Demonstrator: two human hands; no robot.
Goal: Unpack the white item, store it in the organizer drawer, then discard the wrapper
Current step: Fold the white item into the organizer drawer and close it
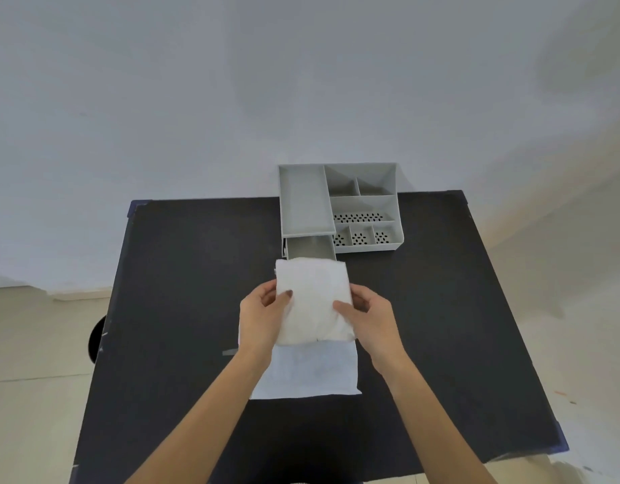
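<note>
1. The white item (314, 302), a folded cloth, runs long-axis 12 to 6 o'clock; its far end touches the front of the open organizer drawer (310, 249).
2. Your left hand (263, 317) grips its 9 o'clock edge, thumb on top.
3. Your right hand (369, 319) grips the 3 o'clock edge likewise.
4. The wrapper (314, 373) lies flat at 6 o'clock on the black table (183, 274).

A black counter (183, 309) with blue-taped corners stands against a plain pale grey-blue wall (196, 82). Beige tiled floor (29, 344) shows on both sides, under soft even light.
</note>
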